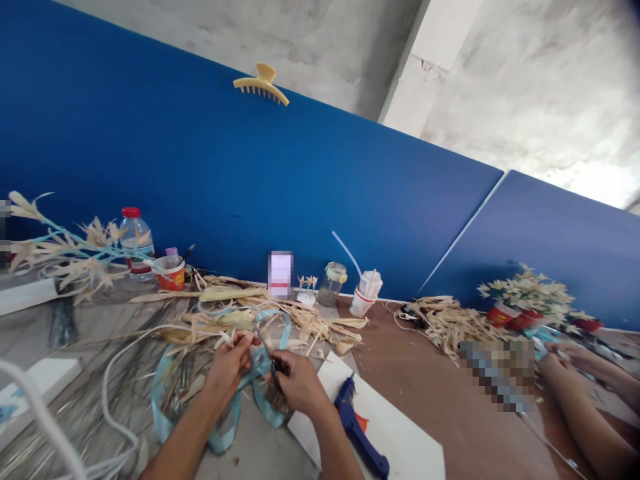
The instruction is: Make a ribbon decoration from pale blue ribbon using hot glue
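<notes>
My left hand is closed in a pinch on a small pale strip of corn husk. Close beside it, my right hand grips scissors by their dark handles, the blades pointing up and left toward my left fingertips. Whether the blades touch the strip I cannot tell. Light blue ribbon lies in loops under and around both hands. Behind them spreads a heap of dried corn husks. A blue glue gun rests on a white board to the right of my right forearm.
Along the blue partition stand a bottle, a red cup, a phone, a jar and a white-and-red cup. A white cable curves across the left. At right, another person's hands work near potted husk flowers.
</notes>
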Tool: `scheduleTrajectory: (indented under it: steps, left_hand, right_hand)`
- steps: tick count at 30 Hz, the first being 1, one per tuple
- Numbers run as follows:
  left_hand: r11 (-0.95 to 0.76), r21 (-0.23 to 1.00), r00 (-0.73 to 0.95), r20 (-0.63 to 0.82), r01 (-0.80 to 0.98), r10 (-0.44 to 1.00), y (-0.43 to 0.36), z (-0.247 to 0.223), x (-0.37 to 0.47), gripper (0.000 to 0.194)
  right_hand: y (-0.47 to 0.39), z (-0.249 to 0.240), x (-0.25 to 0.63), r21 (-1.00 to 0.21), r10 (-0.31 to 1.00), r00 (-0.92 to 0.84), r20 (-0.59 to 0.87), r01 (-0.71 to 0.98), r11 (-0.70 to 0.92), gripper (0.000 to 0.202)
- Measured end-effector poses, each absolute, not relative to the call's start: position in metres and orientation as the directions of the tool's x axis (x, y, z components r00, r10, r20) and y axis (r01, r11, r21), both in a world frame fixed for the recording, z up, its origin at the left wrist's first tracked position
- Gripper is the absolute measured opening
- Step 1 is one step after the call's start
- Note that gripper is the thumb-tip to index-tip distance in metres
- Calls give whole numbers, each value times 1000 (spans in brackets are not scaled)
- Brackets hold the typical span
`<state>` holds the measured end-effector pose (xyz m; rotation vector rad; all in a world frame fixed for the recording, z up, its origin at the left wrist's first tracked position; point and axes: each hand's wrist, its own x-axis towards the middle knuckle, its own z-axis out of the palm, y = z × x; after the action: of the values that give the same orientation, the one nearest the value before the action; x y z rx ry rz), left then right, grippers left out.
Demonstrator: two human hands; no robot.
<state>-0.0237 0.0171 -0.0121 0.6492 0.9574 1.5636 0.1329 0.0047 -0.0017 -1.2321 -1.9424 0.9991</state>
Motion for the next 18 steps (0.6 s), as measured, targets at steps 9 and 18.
scheduleTrajectory:
  steps: [9, 18]
  left_hand:
    - [-32, 825, -222, -114, -564, 968, 18, -14, -25, 31]
    - [-18, 813, -267, -170, -581, 949, 21, -13, -27, 26]
  right_hand:
    - [13, -3, 139, -947, 954, -298, 7, 304, 102, 19]
    - [14, -7, 149, -975, 899, -432, -71, 220, 29, 20]
